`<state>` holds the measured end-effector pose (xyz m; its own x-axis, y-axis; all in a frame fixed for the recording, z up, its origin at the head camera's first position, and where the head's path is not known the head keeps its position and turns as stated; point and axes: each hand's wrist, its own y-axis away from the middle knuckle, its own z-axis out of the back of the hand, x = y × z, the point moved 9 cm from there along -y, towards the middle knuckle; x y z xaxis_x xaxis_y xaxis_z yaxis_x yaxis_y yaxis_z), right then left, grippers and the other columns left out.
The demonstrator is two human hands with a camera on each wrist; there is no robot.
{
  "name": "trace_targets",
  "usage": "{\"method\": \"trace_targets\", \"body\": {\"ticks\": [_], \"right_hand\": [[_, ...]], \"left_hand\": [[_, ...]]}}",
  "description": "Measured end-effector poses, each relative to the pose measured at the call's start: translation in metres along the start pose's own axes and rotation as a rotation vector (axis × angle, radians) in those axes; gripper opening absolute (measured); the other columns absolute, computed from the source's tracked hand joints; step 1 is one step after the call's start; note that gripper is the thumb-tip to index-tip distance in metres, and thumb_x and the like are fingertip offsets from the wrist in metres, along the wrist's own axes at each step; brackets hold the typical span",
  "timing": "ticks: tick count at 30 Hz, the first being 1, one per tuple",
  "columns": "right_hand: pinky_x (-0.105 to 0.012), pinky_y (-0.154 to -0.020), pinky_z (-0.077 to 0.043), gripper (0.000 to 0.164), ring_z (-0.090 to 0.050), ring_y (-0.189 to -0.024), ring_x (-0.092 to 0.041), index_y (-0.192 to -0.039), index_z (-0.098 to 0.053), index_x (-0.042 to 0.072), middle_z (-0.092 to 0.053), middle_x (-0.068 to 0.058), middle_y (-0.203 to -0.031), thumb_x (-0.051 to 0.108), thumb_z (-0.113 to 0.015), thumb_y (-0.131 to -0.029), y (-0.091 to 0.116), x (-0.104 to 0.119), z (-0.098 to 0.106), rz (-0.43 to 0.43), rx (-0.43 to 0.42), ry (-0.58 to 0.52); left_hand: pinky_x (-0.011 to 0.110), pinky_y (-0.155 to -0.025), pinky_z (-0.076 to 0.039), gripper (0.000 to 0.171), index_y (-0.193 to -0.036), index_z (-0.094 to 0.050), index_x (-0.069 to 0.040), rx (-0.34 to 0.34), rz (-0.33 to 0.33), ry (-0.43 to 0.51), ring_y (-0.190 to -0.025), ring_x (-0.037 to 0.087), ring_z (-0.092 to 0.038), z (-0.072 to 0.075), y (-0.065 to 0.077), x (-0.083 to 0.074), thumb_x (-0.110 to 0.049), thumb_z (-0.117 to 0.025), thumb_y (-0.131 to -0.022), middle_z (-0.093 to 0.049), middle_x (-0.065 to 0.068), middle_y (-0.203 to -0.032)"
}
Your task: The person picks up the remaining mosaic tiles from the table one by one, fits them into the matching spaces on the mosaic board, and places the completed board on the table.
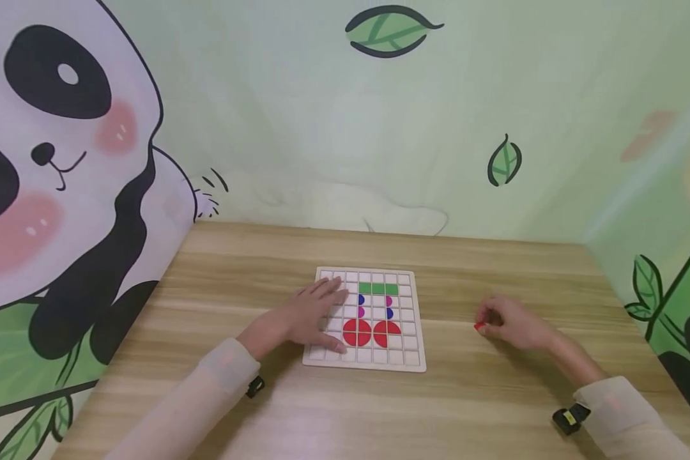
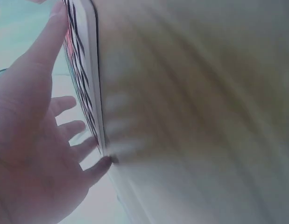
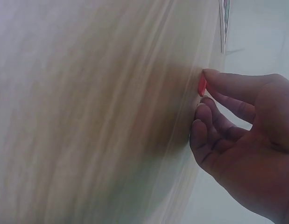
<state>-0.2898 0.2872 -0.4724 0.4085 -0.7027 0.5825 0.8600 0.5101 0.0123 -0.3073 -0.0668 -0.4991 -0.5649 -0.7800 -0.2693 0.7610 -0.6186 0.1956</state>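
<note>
A white grid board [image 1: 333, 358] lies flat on the table, bearing red, green, blue and magenta flat pieces in its cells. My left hand [image 1: 313, 313] rests over the board's left side, fingers spread and straight, thumb near its lower part. The left wrist view shows that hand [image 2: 37, 140] beside the board's edge. To the right of the board, my right hand [image 1: 508, 322] pinches a small red piece [image 3: 202, 85] between thumb and fingers, close to the table. On the board, red quarter pieces [image 1: 357, 333] form a full circle; the circle beside it lacks its lower-right quarter.
The wooden table [image 1: 333, 415] runs back to a green wall [image 1: 299, 115] printed with leaves and a panda [image 1: 80, 160]. Black wrist devices sit at both sleeves, one of them a wrist camera [image 1: 570, 419] on the right.
</note>
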Motion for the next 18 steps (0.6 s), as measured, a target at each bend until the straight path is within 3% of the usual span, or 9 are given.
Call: {"method": "trace_targets", "body": {"ticks": [7,12,18], "right_hand": [[-0.027,-0.070,-0.051,0.010,-0.057,-0.082,-0.009,-0.094,-0.068,0.004,-0.061,0.000,-0.091,0.002,-0.078,-0.094,-0.0015,-0.0015,-0.0012,0.000,-0.012,-0.005],[-0.027,-0.071,-0.050,0.011,-0.057,-0.082,-0.010,-0.094,-0.068,0.007,-0.062,0.001,-0.090,0.007,-0.079,-0.096,-0.0008,0.0012,-0.0002,0.015,-0.022,-0.019],[-0.030,-0.075,-0.054,0.017,-0.061,-0.088,-0.016,-0.104,-0.068,0.003,-0.065,-0.002,-0.097,0.008,-0.081,-0.093,0.0059,-0.0006,0.0022,-0.029,0.012,-0.002]], "left_hand": [[0.066,-0.127,-0.015,0.126,-0.172,-0.020,-0.022,0.021,0.034,-0.027,-0.163,0.040,-0.001,-0.0006,-0.0023,0.0101,-0.086,-0.072,-0.076,-0.004,0.009,-0.179],[0.065,-0.127,-0.016,0.126,-0.171,-0.021,-0.022,0.038,0.044,-0.042,-0.163,0.040,-0.002,-0.0014,-0.0020,0.0091,-0.086,-0.071,-0.076,-0.006,0.010,-0.179],[0.064,-0.128,-0.014,0.125,-0.171,-0.020,-0.021,0.040,0.039,-0.029,-0.163,0.040,-0.001,-0.0030,-0.0019,0.0066,-0.085,-0.071,-0.077,-0.005,0.010,-0.179]]}}
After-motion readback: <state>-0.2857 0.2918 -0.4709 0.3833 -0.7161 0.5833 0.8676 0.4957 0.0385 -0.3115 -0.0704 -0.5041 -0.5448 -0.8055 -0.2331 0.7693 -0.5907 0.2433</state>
